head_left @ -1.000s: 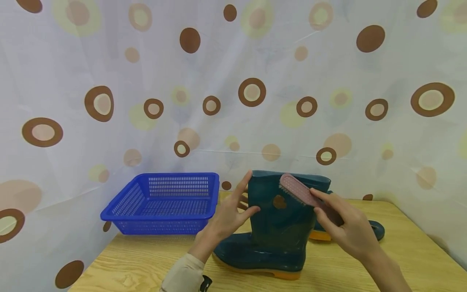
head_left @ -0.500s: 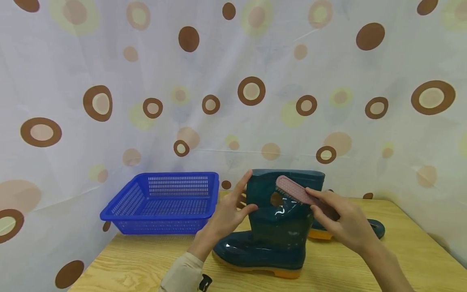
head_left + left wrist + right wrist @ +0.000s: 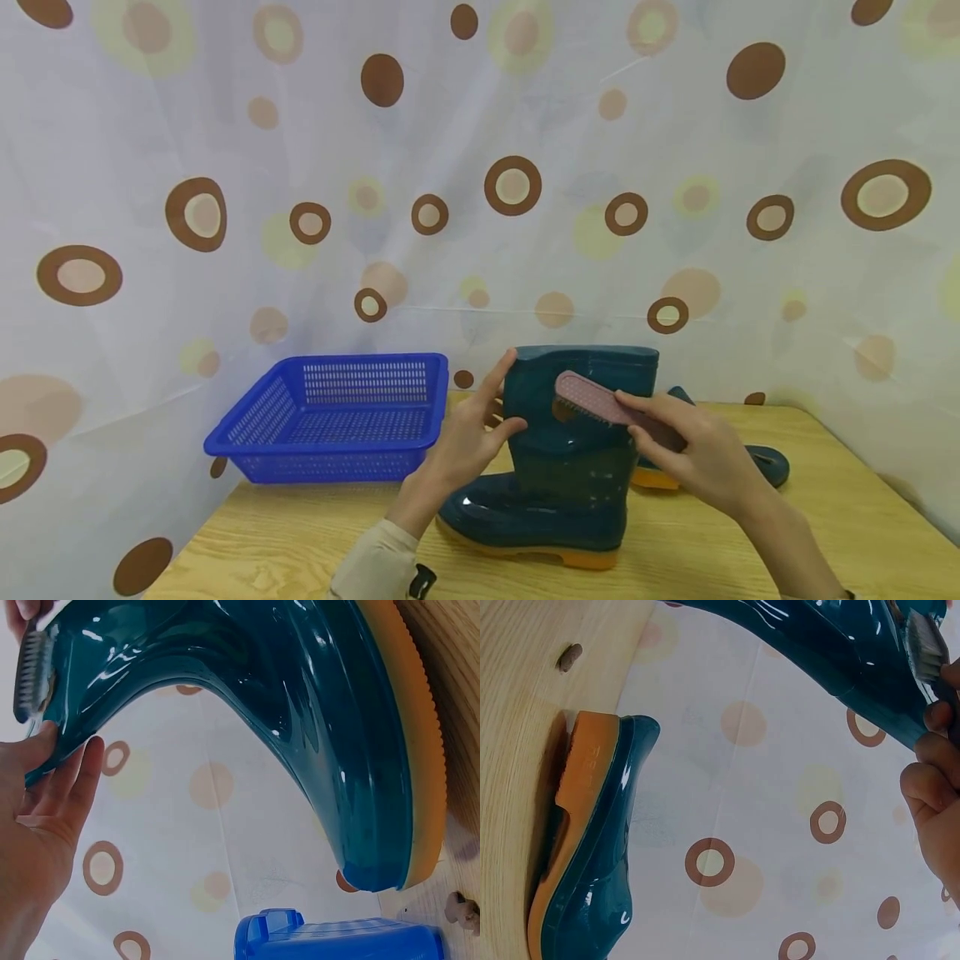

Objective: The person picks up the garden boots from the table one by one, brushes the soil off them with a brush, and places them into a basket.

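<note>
A dark teal rain boot (image 3: 558,508) with an orange sole stands upright on the table, toe to the left. My left hand (image 3: 461,437) grips the front edge of its shaft near the top, thumb on the near side and fingers behind. A pink-backed brush (image 3: 592,396) is in my right hand (image 3: 705,454), pinched between thumb and fingers. Its bristles (image 3: 31,671) face the shaft, by a brown patch (image 3: 562,411) that the brush partly covers. Whether every bristle touches the boot I cannot tell.
A blue perforated plastic basket (image 3: 337,458) stands at the back left of the wooden table (image 3: 300,533). Behind the upright boot, to the right, lies another teal boot (image 3: 604,877), partly hidden. A spotted curtain (image 3: 555,250) hangs behind the table.
The brush has moved down and left across the shaft, now over part of the brown patch. The shaft's top right corner has shifted left. My left hand keeps its grip.
</note>
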Demonstrator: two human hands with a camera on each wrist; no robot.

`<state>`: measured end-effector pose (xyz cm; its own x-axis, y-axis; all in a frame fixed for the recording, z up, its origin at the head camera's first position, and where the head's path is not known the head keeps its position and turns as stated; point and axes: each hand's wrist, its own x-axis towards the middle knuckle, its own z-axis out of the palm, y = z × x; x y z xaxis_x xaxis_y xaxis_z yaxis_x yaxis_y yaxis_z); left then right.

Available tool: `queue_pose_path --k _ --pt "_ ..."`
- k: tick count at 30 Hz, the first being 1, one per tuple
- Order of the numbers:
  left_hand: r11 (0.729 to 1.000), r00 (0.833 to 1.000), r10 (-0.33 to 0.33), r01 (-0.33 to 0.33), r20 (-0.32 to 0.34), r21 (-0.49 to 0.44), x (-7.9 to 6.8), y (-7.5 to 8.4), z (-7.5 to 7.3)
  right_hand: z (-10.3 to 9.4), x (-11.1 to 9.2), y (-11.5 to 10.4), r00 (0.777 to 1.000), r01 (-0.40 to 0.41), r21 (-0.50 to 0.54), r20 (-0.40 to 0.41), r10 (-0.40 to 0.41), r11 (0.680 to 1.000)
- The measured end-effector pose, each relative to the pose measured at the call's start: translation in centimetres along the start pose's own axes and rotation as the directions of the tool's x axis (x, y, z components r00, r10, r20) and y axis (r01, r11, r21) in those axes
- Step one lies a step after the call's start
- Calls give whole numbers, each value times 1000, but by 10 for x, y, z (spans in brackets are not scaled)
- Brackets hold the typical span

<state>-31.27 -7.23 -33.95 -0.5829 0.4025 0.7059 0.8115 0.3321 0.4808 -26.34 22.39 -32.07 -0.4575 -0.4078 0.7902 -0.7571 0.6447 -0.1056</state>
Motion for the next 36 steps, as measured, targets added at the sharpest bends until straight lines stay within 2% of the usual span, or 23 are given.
queue_pose_path --k 6,17,28,36 --pt "1000 1000 8 -8 -9 11 2 2 0 -1 0 0 1000 22 7 19 -22 1000" --pt "1000 1000 4 -4 -8 20 3 -1 -3 -4 0 1 998 16 66 64 -20 998" --pt "1000 1000 -30 30 -4 -4 1 -2 -2 -4 -1 3 995 43 75 87 -49 996" --pt "999 999 -46 46 -2 -9 1 -3 1 -7 -4 3 992 33 91 118 -44 995"
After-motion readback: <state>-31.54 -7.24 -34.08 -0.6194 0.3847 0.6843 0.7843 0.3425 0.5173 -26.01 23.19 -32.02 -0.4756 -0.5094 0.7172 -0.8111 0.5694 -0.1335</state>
